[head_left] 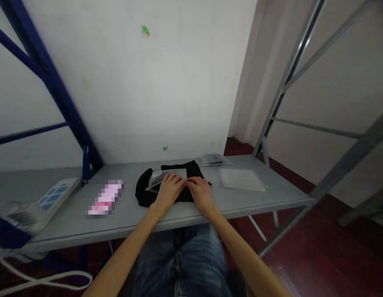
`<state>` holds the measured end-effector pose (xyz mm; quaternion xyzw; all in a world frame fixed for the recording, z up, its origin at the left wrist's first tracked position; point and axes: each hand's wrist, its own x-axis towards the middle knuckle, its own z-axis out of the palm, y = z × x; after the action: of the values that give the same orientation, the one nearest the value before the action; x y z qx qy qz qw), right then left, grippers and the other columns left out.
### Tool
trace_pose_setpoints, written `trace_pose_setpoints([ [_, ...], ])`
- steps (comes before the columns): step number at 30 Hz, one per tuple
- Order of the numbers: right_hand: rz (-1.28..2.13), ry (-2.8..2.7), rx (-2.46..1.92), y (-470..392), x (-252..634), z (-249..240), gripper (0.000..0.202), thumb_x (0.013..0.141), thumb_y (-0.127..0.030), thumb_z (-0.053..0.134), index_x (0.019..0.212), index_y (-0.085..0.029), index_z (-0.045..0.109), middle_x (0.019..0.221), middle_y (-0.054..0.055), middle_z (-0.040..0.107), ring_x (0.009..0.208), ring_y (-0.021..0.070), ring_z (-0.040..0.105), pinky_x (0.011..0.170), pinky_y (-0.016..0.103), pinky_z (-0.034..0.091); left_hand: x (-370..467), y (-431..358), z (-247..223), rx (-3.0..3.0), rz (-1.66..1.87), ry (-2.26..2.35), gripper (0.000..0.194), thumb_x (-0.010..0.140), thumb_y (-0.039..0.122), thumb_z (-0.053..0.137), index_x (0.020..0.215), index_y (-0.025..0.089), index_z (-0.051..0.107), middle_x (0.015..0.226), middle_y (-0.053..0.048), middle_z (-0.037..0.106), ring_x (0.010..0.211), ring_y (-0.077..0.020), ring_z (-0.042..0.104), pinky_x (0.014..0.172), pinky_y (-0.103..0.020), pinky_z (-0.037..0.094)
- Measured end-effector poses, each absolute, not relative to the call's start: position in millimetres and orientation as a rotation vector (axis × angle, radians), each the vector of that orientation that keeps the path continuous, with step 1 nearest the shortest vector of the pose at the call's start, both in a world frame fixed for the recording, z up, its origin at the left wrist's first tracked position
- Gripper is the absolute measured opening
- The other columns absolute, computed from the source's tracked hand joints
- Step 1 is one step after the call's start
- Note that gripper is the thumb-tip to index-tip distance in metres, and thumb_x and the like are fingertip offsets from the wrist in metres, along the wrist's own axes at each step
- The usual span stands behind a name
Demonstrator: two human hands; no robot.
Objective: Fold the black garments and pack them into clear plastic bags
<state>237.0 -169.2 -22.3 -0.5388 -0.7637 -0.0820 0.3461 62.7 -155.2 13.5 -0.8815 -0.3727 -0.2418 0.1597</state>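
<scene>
Hands meet over the garment [148, 194], a black folded piece lying near the front edge of the tabletop [256, 200], about midway along it. Your left hand [169, 189] rests palm down with its fingers spread flat on a clear bag [160, 178] that lies on top of the garment; it presses rather than grips. Your right hand [200, 192] lies flat just beside it, fingers pointing toward the left hand, on the garment's right part, and the fingertips of the two nearly touch. Whether the right hand pinches anything, you cannot tell from here.

Toward the right end lies a flat pile of clear bags [242, 180], apart from the garment. Near the back edge sits a small packet [214, 159]. At the left end rests a white power strip [46, 203], and between it and the garment a pink item [105, 198], blurred.
</scene>
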Motion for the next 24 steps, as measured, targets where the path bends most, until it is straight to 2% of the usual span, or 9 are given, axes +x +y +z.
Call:
trace_pose_setpoints([
  [8,-0.289,-2.091,-1.408,-168,257,-24,0.027,0.104,-0.02,0.055,0.113,-0.03,0.079,0.119,0.007,0.076,0.106,0.0244,0.062,0.092,0.038,0.037,29,-145,3,-2.551,-0.587,-0.877,0.022,0.101,0.017,0.051,0.104,0.023,0.072,0.103,-0.008,0.072,0.107,-0.0263,0.062,0.103,-0.047,0.044],
  [14,-0.284,-2.188,-1.392,-175,272,-23,0.03,0.101,-0.016,0.056,0.115,-0.029,0.079,0.117,0.008,0.077,0.109,0.0256,0.061,0.095,0.04,0.036,-31,-152,4,-2.501,-0.461,-0.999,0.024,0.103,0.021,0.048,0.102,0.025,0.072,0.099,-0.007,0.073,0.106,-0.0273,0.061,0.102,-0.047,0.042],
  [18,-0.261,-2.187,-1.491,-183,282,-17,0.028,0.103,-0.019,0.054,0.111,-0.028,0.079,0.116,0.008,0.077,0.109,0.025,0.063,0.096,0.038,0.038,-58,-157,9,-2.481,-0.459,-1.139,0.024,0.102,0.023,0.048,0.1,0.024,0.072,0.1,-0.008,0.074,0.103,-0.0278,0.062,0.098,-0.047,0.043],
  [21,-0.184,-2.132,-1.626,-189,286,-8,0.027,0.105,-0.023,0.052,0.107,-0.025,0.079,0.112,0.007,0.077,0.103,0.0233,0.067,0.089,0.033,0.042,-66,-159,19,-2.564,-0.51,-1.219,0.024,0.101,0.033,0.051,0.101,0.023,0.072,0.101,-0.009,0.074,0.102,-0.0283,0.064,0.093,-0.044,0.045],
  [24,-0.052,-1.944,-1.782,-188,281,2,0.027,0.106,-0.031,0.051,0.108,-0.024,0.078,0.107,0.006,0.078,0.095,0.0218,0.071,0.08,0.029,0.045,-62,-156,26,-2.659,-0.639,-1.4,0.037,0.1,0.051,0.051,0.118,0.024,0.067,0.096,-0.006,0.074,0.094,-0.0269,0.068,0.086,-0.039,0.047],
])
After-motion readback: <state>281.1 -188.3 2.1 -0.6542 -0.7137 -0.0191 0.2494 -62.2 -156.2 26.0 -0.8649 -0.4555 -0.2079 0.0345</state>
